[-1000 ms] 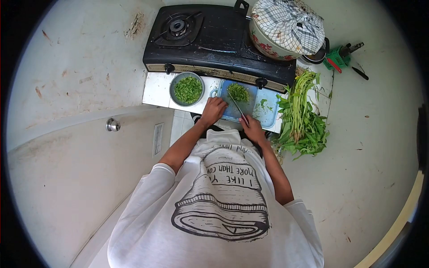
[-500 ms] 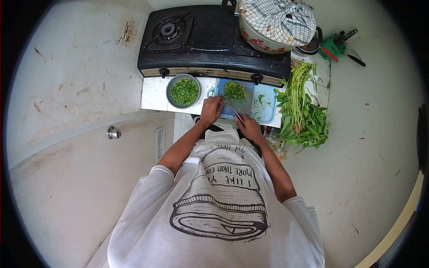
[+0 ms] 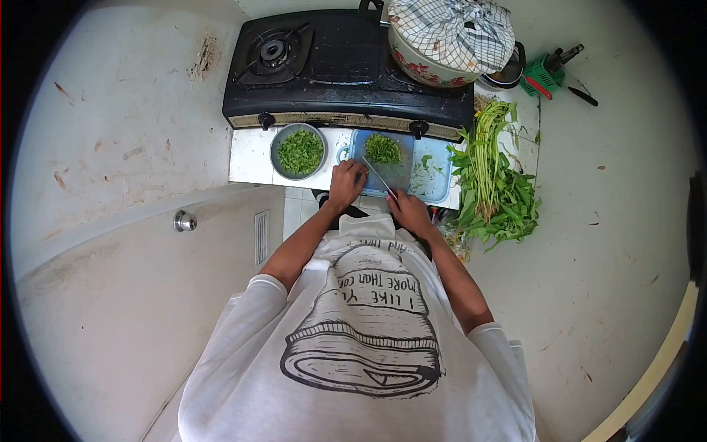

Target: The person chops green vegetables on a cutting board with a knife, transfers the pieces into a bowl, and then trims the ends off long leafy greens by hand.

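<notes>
My right hand [image 3: 409, 212] is wrapped round the handle of a knife [image 3: 378, 177], whose blade points up and left over the blue cutting board [image 3: 398, 175]. At the board's left edge, my left hand [image 3: 347, 183] has its fingers curled together near the blade tip; what they pinch is too small to make out. A pile of chopped greens [image 3: 383, 149] lies on the board just beyond the blade. Left of the board stands a grey bowl [image 3: 275, 160] filled with chopped greens [image 3: 300, 152].
Behind the counter edge is a black gas stove [image 3: 346, 55] carrying a large flowered pot [image 3: 434, 72] under a checked cloth [image 3: 453, 33]. Long leafy greens [image 3: 490, 173] lie at right, with a green basket [image 3: 543, 76] of utensils beyond. Some leaf scraps are on the blue tray [image 3: 440, 188].
The whole view has shifted slightly, moving the stove, bowl and board a little left in the frame. Both hands keep nearly the same pose at the board.
</notes>
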A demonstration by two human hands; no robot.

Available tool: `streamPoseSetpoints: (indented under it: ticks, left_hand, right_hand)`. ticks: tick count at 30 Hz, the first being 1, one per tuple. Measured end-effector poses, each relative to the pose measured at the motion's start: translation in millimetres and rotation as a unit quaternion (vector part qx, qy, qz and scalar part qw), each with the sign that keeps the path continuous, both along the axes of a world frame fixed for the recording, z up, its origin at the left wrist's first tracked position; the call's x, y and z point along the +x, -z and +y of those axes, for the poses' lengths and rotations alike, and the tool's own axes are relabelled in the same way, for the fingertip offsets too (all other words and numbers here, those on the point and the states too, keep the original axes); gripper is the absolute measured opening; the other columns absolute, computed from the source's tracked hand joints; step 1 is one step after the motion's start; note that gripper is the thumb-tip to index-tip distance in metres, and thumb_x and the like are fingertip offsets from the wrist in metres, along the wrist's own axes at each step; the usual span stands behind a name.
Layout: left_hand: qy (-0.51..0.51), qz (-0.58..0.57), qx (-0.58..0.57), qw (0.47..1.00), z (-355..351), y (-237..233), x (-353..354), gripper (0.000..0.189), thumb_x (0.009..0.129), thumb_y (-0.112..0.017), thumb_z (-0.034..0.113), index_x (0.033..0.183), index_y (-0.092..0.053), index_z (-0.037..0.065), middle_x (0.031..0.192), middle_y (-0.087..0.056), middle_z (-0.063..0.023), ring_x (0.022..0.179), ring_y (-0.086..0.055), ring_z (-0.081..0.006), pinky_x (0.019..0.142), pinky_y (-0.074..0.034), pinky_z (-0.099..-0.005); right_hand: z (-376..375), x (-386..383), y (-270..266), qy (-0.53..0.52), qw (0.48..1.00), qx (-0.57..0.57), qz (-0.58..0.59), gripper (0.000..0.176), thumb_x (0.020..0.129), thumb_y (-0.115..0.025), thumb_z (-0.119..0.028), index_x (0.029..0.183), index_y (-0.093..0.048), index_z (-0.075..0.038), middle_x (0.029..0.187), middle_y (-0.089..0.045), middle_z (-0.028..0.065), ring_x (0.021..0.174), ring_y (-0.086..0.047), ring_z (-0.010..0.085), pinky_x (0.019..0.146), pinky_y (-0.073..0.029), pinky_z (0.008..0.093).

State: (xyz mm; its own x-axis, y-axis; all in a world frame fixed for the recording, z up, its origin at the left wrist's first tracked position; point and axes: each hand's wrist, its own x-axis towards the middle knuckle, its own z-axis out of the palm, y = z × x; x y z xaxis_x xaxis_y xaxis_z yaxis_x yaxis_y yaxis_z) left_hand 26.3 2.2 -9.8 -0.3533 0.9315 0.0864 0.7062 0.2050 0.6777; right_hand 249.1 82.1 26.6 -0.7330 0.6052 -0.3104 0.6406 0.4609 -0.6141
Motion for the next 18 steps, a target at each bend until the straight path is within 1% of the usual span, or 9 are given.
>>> streamPoseSetpoints:
  ticks: [4, 7, 10, 13, 16, 18]
  left_hand:
    - [-0.009, 0.008, -0.005, 1.0, 1, -1, 2, 0.011, 0.081, -0.072, 0.01, 0.091, -0.07, 0.009, 0.09, -0.065, -0.0054, 0.092, -0.061, -0.0294, 0.082, -0.045, -0.045]
    - [-0.014, 0.018, -0.004, 1.0, 1, -1, 3, 0.01, 0.081, -0.071, 0.01, 0.091, -0.07, 0.01, 0.089, -0.065, -0.0049, 0.091, -0.06, -0.0293, 0.081, -0.044, -0.0451]
    - [-0.019, 0.018, -0.002, 1.0, 1, -1, 3, 0.01, 0.081, -0.072, 0.01, 0.091, -0.07, 0.01, 0.089, -0.064, -0.005, 0.09, -0.06, -0.0294, 0.081, -0.044, -0.0454]
    - [-0.019, 0.012, -0.007, 1.0, 0, 0, 1, 0.008, 0.082, -0.072, 0.011, 0.09, -0.071, 0.01, 0.088, -0.064, -0.0054, 0.09, -0.06, -0.0296, 0.08, -0.044, -0.0455]
    - [-0.02, 0.013, -0.015, 1.0, 1, 1, 1, 0.007, 0.083, -0.073, 0.012, 0.09, -0.072, 0.01, 0.088, -0.065, -0.0057, 0.09, -0.06, -0.0298, 0.08, -0.044, -0.0453]
    - [-0.027, 0.022, -0.015, 0.999, 0, -1, 1, 0.007, 0.084, -0.073, 0.013, 0.09, -0.073, 0.01, 0.088, -0.065, -0.0058, 0.089, -0.06, -0.0299, 0.079, -0.045, -0.0451]
  right_hand:
    - [1, -5, -1, -0.036, 0.999, 0.012, -0.033, 0.038, 0.104, -0.053, -0.037, 0.112, -0.057, 0.0, 0.072, -0.068, 0.0271, 0.068, -0.068, 0.048, 0.064, -0.055, 0.0566]
    - [-1, -7, -1, -0.051, 0.996, 0.02, -0.065, 0.041, 0.105, -0.05, -0.038, 0.113, -0.056, 0.002, 0.072, -0.068, 0.0281, 0.069, -0.069, 0.0479, 0.064, -0.056, 0.0562]
    - [-2, -9, 1, -0.078, 0.992, 0.052, -0.086, 0.041, 0.105, -0.048, -0.036, 0.104, -0.056, 0.004, 0.068, -0.068, 0.0255, 0.064, -0.07, 0.0446, 0.059, -0.057, 0.0544]
    - [-2, -14, 7, -0.094, 0.99, 0.058, -0.092, 0.042, 0.105, -0.046, -0.035, 0.105, -0.057, 0.005, 0.072, -0.07, 0.0256, 0.067, -0.072, 0.0434, 0.062, -0.058, 0.0539]
    - [2, -27, 11, -0.083, 0.993, 0.053, -0.073, 0.041, 0.105, -0.045, -0.034, 0.104, -0.059, 0.005, 0.077, -0.072, 0.0253, 0.072, -0.073, 0.0427, 0.067, -0.058, 0.0539]
    - [3, -36, 10, -0.076, 0.993, 0.047, -0.081, 0.041, 0.105, -0.045, -0.033, 0.102, -0.06, 0.005, 0.079, -0.072, 0.0254, 0.074, -0.073, 0.0424, 0.069, -0.059, 0.0537]
